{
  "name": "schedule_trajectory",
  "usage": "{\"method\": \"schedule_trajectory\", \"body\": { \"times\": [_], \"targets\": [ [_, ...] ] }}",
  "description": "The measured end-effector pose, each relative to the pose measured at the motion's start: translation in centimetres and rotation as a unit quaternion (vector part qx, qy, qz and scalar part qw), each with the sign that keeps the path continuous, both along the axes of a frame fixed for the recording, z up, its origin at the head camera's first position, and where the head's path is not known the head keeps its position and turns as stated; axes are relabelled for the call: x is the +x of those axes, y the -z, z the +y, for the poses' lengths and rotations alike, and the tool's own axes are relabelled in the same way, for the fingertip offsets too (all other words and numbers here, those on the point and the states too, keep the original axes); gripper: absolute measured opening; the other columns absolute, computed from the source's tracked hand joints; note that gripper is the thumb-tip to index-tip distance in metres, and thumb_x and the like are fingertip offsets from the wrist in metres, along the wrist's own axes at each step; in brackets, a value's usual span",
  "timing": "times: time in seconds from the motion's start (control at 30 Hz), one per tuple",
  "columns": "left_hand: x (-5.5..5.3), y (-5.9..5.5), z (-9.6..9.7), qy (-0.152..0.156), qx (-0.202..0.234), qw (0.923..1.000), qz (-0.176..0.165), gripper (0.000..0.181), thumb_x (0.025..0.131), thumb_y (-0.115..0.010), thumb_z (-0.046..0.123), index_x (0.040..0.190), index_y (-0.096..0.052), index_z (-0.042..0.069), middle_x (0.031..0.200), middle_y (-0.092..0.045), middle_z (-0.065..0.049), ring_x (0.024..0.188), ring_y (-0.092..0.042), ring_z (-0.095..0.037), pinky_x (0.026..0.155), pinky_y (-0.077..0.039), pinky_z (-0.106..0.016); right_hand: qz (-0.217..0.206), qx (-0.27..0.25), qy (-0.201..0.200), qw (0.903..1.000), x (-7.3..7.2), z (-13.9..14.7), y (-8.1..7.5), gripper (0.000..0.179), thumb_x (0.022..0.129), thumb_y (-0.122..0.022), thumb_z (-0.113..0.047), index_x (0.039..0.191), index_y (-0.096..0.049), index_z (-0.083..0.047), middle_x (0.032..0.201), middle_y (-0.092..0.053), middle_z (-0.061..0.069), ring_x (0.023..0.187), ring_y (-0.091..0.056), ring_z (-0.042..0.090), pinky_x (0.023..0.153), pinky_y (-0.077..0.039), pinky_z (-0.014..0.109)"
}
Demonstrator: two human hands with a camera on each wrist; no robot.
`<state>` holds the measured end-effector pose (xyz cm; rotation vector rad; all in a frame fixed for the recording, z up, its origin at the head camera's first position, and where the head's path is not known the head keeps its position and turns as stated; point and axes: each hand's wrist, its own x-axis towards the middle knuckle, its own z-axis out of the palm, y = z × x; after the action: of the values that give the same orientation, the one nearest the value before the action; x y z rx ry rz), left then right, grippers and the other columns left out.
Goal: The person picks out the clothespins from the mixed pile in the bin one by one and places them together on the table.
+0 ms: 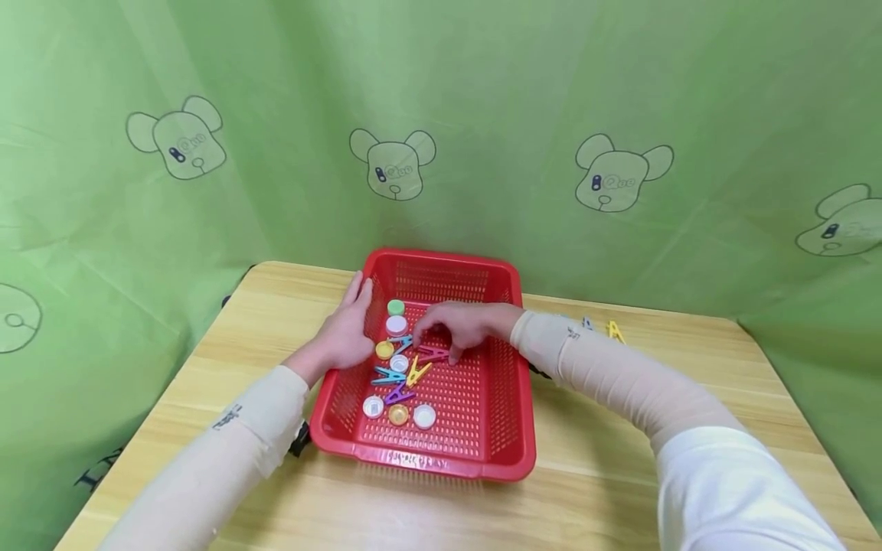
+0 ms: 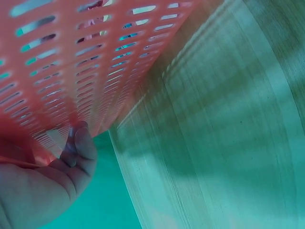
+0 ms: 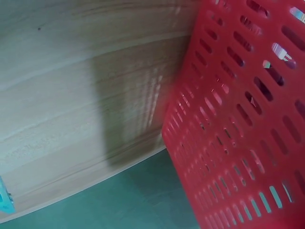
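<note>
A red plastic basket (image 1: 506, 471) with slotted walls stands on the wooden table. My left hand (image 1: 347, 333) grips its left rim, and the left wrist view shows the fingers (image 2: 83, 143) bent along the outer wall. Inside the basket, my right hand (image 1: 460, 323) reaches down with thumb and fingers apart, around a dark pink clothespin (image 1: 434, 353). Near it lie a yellow clothespin (image 1: 416, 373), blue clothespins (image 1: 389, 376) and a purple clothespin (image 1: 399, 395). The basket wall hides the right hand in the right wrist view.
Several bottle caps lie in the basket, among them a green cap (image 1: 396, 307), a white cap (image 1: 424, 416) and a yellow cap (image 1: 384, 350). On the table (image 1: 689, 383) behind the right arm are a yellow clothespin (image 1: 615, 331) and a blue clothespin (image 1: 587, 323). A green curtain (image 1: 496, 222) hangs behind.
</note>
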<state>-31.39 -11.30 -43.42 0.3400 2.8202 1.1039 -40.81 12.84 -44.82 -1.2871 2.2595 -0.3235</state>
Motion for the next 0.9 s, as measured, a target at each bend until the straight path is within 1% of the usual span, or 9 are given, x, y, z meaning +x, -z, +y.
{"method": "schedule_trajectory", "body": {
  "times": [0.23,0.43,0.63,0.8,0.9],
  "targets": [
    [0.1,0.0,0.0,0.0,0.002,1.0,-0.004,0.108,0.075,-0.065,-0.012,0.161,-0.003,0.007,0.165,0.016,0.0,0.143,-0.028,-0.038,0.093,-0.052,-0.047,-0.006,-0.002,0.008,0.9999,0.2,0.1,-0.4,0.059,0.072,-0.089,-0.007,0.123,-0.069,-0.028,0.131,-0.055,-0.01,0.125,-0.046,0.01,0.108,-0.035,0.028],
    [0.1,-0.1,0.1,0.002,-0.006,1.0,-0.001,0.107,0.075,-0.065,-0.011,0.161,-0.003,0.007,0.166,0.016,-0.001,0.143,-0.028,-0.039,0.094,-0.051,-0.047,-0.005,-0.005,0.025,0.9997,0.3,0.5,-1.0,0.056,0.075,-0.088,-0.008,0.123,-0.068,-0.029,0.13,-0.053,-0.008,0.124,-0.047,0.017,0.105,-0.039,0.032],
    [0.1,-0.3,0.1,0.0,-0.003,1.0,-0.009,0.107,0.076,-0.065,-0.012,0.161,-0.002,0.008,0.165,0.016,0.0,0.141,-0.031,-0.04,0.091,-0.053,-0.048,0.006,-0.012,0.013,0.9998,0.5,1.0,-2.1,0.055,0.075,-0.088,-0.008,0.123,-0.069,-0.027,0.128,-0.055,-0.006,0.125,-0.048,0.02,0.107,-0.038,0.037],
    [0.2,-0.3,0.1,0.002,-0.009,1.0,-0.004,0.106,0.076,-0.064,-0.011,0.161,-0.002,0.007,0.165,0.016,-0.001,0.142,-0.029,-0.039,0.092,-0.052,-0.048,0.005,-0.014,0.025,0.9996,0.8,1.5,-3.1,0.06,0.074,-0.088,-0.004,0.124,-0.068,-0.029,0.128,-0.057,0.004,0.124,-0.05,0.027,0.105,-0.04,0.041],
    [0.3,-0.3,0.2,0.002,-0.006,1.0,-0.004,0.106,0.077,-0.065,-0.011,0.161,-0.002,0.007,0.166,0.016,-0.001,0.143,-0.027,-0.039,0.093,-0.052,-0.048,0.0,-0.023,0.029,0.9993,1.1,1.8,-3.7,0.061,0.072,-0.088,-0.001,0.124,-0.068,-0.027,0.129,-0.058,0.007,0.124,-0.05,0.029,0.105,-0.04,0.043]
  ]
}}
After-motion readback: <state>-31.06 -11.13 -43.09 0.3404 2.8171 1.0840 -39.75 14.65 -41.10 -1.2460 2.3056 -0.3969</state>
